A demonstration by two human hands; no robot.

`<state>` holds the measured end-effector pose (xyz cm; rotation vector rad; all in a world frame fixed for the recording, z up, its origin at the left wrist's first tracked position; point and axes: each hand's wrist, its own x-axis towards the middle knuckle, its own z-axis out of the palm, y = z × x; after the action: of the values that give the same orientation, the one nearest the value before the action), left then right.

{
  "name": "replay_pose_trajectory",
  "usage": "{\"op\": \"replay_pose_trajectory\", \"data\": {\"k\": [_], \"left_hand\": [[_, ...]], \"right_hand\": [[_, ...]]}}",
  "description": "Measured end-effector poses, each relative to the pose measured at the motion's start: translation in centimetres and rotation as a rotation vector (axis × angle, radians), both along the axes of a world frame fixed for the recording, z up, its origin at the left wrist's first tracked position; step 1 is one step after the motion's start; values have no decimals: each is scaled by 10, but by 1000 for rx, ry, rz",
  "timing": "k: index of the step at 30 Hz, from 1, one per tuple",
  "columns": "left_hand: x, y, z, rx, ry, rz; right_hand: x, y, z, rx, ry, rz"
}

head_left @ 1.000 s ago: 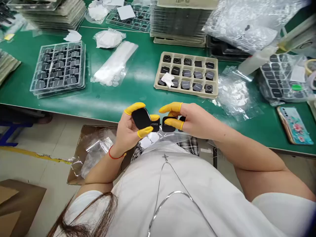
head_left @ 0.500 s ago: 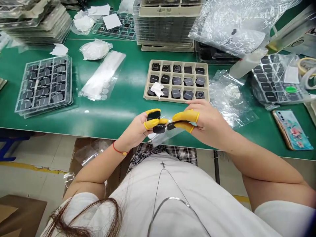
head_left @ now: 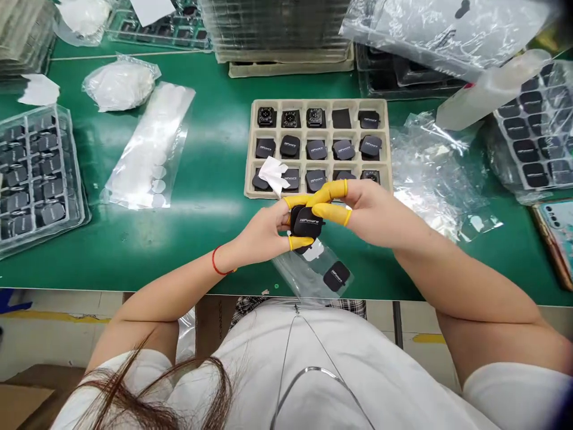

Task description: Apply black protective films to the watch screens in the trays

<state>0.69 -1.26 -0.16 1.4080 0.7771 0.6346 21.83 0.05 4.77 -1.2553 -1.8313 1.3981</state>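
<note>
My left hand, with yellow finger cots, grips a black square smartwatch body by its sides. On its face lies a black film with white HiFuture lettering and a small side tab. My right hand, also in yellow cots, pinches the film's upper right edge with thumb and forefinger against the watch. The watch's underside is hidden. Below the hands lies a clear plastic sheet bearing another black HiFuture film. Just beyond, a beige compartment tray holds several black square watches and a crumpled white paper.
A clear tray of black pieces stands at left. Near it lie a strip of round clear stickers and a white bag. Stacked trays rise behind. Plastic bags, a white bottle and a phone lie right.
My right hand has brought the black film over to the watch in my left hand, and its lettered face now points up. The view has shifted closer over the bench.
</note>
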Motion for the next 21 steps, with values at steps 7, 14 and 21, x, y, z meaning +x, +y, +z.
{"op": "replay_pose_trajectory", "data": {"k": [7, 14, 21], "left_hand": [[-6, 1, -13, -27, 45, -35], [-8, 1, -15, -21, 42, -14], [-8, 1, -17, -17, 46, -8]], "right_hand": [[-8, 3, -15, -53, -67, 34], [-14, 5, -20, -54, -70, 21], [-11, 7, -25, -77, -25, 50]]}}
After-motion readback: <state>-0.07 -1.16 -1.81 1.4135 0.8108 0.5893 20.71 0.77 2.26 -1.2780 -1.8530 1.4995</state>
